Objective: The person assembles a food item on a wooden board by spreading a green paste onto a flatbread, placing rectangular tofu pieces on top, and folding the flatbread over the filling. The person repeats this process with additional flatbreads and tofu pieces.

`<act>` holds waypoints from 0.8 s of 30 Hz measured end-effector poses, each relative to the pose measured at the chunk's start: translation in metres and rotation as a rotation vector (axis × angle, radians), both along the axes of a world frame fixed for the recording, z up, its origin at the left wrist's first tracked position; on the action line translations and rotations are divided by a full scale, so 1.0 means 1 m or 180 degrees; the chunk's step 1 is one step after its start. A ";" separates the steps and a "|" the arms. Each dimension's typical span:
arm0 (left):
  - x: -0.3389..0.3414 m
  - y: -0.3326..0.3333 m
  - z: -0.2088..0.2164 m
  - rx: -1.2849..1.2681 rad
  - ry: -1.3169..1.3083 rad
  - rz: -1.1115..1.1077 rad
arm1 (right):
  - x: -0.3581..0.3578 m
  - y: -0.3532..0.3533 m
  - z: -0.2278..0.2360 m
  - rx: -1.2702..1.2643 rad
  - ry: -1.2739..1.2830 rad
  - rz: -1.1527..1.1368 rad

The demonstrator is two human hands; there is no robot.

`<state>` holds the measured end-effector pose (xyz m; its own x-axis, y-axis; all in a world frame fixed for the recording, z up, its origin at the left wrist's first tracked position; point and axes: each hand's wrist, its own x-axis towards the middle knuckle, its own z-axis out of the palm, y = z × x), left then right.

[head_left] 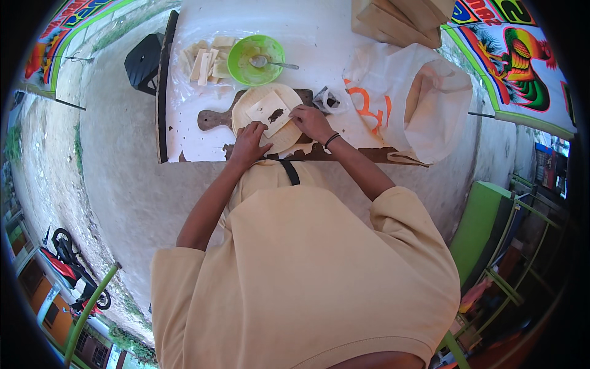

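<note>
A square, pale wrapper sheet point(263, 111) lies on a round, light-coloured plate point(279, 145), with a small dark heap of filling point(275, 115) on it. Under the plate is a wooden cutting board point(213, 120), its handle pointing left. My left hand point(249, 144) rests at the sheet's near left edge, fingertips touching it and thumb spread apart on the plate. At the right edge, the thumb and fingers of my right hand point(311, 122) close on the sheet. Beyond the plate stands a green bowl point(255, 46) with a metal spoon point(270, 63) in it.
Stacked pale wrapper pieces point(209, 61) lie on clear plastic left of the bowl. A small plastic bag point(330, 100) with dark contents sits right of the board. Farther right are a large white plastic bag point(424, 104) and brown packages point(399, 21). The table's near edge is chipped.
</note>
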<state>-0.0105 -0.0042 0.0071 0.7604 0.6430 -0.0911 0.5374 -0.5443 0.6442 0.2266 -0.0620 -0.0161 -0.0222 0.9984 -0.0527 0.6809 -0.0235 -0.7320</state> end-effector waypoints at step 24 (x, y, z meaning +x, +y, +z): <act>0.006 0.001 -0.022 -0.0090 -0.0261 0.0914 | 0.022 0.051 0.002 -0.0467 -0.0415 0.0684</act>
<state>-0.0041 -0.0031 -0.0153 0.5534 0.8309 -0.0579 0.6123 -0.3588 0.7045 0.2491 -0.0109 -0.0143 -0.2161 0.9530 -0.2123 0.7697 0.0325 -0.6376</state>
